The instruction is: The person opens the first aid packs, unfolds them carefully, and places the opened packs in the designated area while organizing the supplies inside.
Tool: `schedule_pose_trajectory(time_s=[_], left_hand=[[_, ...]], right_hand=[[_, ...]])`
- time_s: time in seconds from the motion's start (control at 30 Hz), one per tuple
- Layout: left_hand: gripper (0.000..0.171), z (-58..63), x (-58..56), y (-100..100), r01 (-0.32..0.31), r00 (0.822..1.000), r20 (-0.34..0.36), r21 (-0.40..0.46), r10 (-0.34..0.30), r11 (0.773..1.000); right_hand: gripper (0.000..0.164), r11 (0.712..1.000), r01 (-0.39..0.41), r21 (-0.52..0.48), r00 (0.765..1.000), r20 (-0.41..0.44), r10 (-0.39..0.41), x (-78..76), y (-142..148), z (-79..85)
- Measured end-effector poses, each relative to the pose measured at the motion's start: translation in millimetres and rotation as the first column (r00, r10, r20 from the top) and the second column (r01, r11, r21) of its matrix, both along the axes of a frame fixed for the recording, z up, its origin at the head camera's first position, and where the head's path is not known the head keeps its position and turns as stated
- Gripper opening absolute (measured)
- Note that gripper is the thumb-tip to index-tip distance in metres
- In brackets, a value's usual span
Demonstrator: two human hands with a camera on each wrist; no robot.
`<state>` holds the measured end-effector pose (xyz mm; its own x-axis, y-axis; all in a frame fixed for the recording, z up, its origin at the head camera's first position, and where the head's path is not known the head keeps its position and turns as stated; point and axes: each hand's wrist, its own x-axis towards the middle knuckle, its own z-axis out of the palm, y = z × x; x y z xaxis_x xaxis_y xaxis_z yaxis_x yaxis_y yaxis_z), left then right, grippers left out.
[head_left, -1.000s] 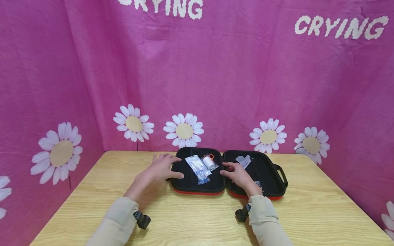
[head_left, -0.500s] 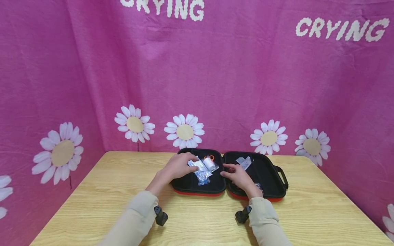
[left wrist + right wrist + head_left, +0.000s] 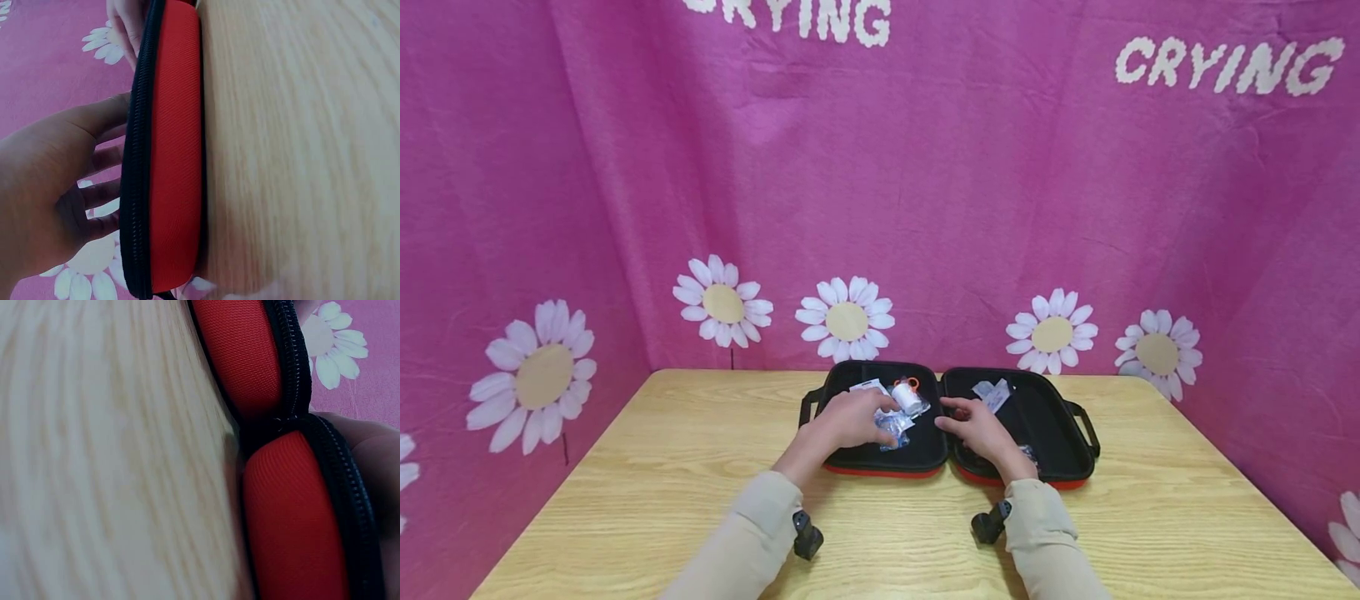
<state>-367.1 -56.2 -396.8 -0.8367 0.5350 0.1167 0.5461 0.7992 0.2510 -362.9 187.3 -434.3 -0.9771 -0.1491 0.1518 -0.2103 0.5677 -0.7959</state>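
Note:
A red case with black lining lies unfolded flat, its left half (image 3: 921,457) and right half (image 3: 1063,433) side by side. My left hand (image 3: 850,418) reaches into the left half, thumb and fingers apart around a clear-and-blue plastic packet (image 3: 895,423). Its fingertips dip behind the zipped rim (image 3: 139,156) in the left wrist view. Partly under that hand is a white printed packet (image 3: 868,385). A wrapped white roll (image 3: 907,398) lies beside it, with orange loops (image 3: 913,383) behind. My right hand (image 3: 981,429) hangs over the right half near the hinge, thumb and fingers apart beside something small and red.
Clear flat packets (image 3: 996,394) lie at the back of the right half, and a small packet (image 3: 1028,452) sits near my right wrist. Carry handles stick out at the case's left (image 3: 806,408) and right (image 3: 1088,429). The wooden table (image 3: 880,533) meets a pink curtain (image 3: 925,208) behind.
My left hand has moved right from the case's left edge into the left half, then a little nearer to the clear-and-blue packet. My right hand has stayed in place.

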Motion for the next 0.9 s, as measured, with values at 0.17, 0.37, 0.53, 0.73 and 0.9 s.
schedule_pose_trajectory(time_s=[0.17,0.37,0.53,0.73,0.9], left_hand=[[0.053,-2.5,3.3,3,0.010,0.999,-0.033,-0.053,-0.011,0.999],[0.053,-6.8,3.2,2,0.000,1.000,-0.007,-0.064,0.000,0.998],[0.051,-11.9,-0.1,0,0.002,0.999,0.046,-0.010,-0.002,1.000],[0.049,-18.5,-4.1,-3,0.006,0.999,0.053,0.045,-0.008,0.999],[0.046,-19.5,-6.0,-2,0.007,0.999,0.045,0.065,-0.010,0.998]], right_hand=[[0.048,1.000,0.011,0.002,1.000,0.006,-0.011,0.8,0,-0.4],[0.047,1.000,0.004,-0.008,1.000,0.012,-0.004,0.4,-1,-1.0],[0.047,1.000,-0.001,-0.006,1.000,0.005,0.001,0.1,-1,-2.0],[0.048,1.000,-0.005,-0.006,1.000,0.008,0.005,-1.0,0,-3.0],[0.047,1.000,0.003,0.004,1.000,-0.002,-0.003,-1.7,1,-2.1]])
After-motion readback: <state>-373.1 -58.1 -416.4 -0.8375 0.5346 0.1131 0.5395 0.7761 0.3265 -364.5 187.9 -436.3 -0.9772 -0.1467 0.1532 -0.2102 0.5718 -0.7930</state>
